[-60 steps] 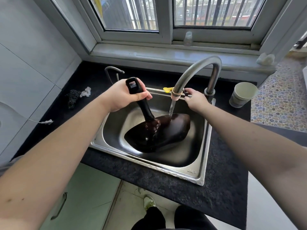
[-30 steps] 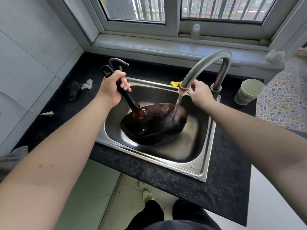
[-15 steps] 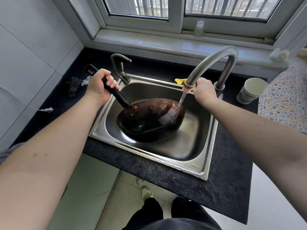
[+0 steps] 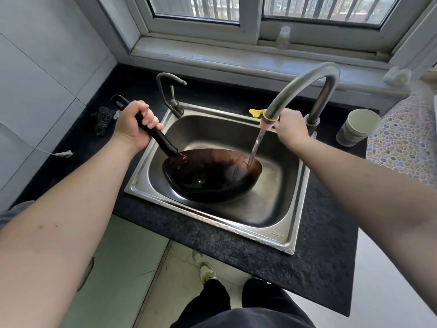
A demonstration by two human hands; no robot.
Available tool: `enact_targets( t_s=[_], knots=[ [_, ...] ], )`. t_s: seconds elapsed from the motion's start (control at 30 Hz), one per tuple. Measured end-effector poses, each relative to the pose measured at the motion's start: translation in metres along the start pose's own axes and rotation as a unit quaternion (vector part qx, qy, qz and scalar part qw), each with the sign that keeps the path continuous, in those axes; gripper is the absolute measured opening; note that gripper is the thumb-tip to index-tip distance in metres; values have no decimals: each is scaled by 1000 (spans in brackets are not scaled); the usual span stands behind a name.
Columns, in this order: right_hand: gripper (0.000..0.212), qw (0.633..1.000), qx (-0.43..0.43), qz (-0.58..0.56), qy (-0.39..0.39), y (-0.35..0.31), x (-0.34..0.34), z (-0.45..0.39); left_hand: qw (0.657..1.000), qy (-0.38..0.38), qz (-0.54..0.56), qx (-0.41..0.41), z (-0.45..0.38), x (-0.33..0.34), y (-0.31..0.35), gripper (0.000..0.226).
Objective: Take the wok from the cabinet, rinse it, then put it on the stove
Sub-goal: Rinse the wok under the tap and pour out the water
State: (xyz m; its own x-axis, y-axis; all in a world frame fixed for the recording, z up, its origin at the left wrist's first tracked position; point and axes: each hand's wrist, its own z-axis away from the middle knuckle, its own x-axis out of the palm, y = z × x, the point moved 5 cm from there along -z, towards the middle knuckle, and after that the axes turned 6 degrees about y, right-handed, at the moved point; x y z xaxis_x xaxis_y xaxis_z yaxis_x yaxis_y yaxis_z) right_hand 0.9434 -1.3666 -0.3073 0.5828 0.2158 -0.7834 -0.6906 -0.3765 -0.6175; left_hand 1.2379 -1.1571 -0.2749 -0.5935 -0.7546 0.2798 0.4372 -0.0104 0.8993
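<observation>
Wall tiles (image 4: 42, 74): pale grey, filling the 9 to 10 o'clock side of the view.
Cable (image 4: 54, 152): a thin white lead with a small plug end, lying on the dark counter at 9 o'clock.
Scrubber (image 4: 102, 118): a dark wiry pad on the counter, just beyond the left hand.
Left hand (image 4: 134, 125): fingers and thumb are curled tight round the wok's black handle, near its far end.
Wok handle (image 4: 156, 134): black, slanting from 10 o'clock down into the basin.
Small tap (image 4: 171, 91): a thin metal spout at the sink's 11 o'clock corner.
Wok (image 4: 212, 175): dark brown, tilted inside the basin, its open side facing up and toward 2 o'clock; a little water pools in its bowl.
Sink (image 4: 279, 240): a steel basin set into a black speckled counter (image 4: 236, 247).
Yellow item (image 4: 256, 112): small, on the sink's back rim at 12 o'clock.
Water stream (image 4: 256, 145): falling from the spout tip onto the wok's 2 o'clock edge.
Main tap (image 4: 307, 79): a tall arched steel spout, rising at 1 o'clock and curving over the basin.
Right hand (image 4: 292, 127): the knuckles face us, fingers closed against the spout just by its tip; whether they wrap fully round it I cannot tell.
Cup (image 4: 358, 126): pale green, upright on the counter at 2 o'clock.
Window sill (image 4: 212, 58): grey, running across 12 o'clock, with a small clear bottle (image 4: 283, 37) on it.
</observation>
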Motion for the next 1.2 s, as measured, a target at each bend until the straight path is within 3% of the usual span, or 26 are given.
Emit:
enact_targets(
  t_s=[0.8,1.03,1.2],
  knots=[
    [26,1000,0,26,-7,5,6,-4,997,-46,-48,47,26,65,-18,31],
    [26,1000,-4,28,-12,7,7,-6,971,-177,-131,91,60,114,-24,33],
    [27,999,-11,31,-10,6,6,-7,924,-247,-263,127,90,151,-34,28]
  ],
)
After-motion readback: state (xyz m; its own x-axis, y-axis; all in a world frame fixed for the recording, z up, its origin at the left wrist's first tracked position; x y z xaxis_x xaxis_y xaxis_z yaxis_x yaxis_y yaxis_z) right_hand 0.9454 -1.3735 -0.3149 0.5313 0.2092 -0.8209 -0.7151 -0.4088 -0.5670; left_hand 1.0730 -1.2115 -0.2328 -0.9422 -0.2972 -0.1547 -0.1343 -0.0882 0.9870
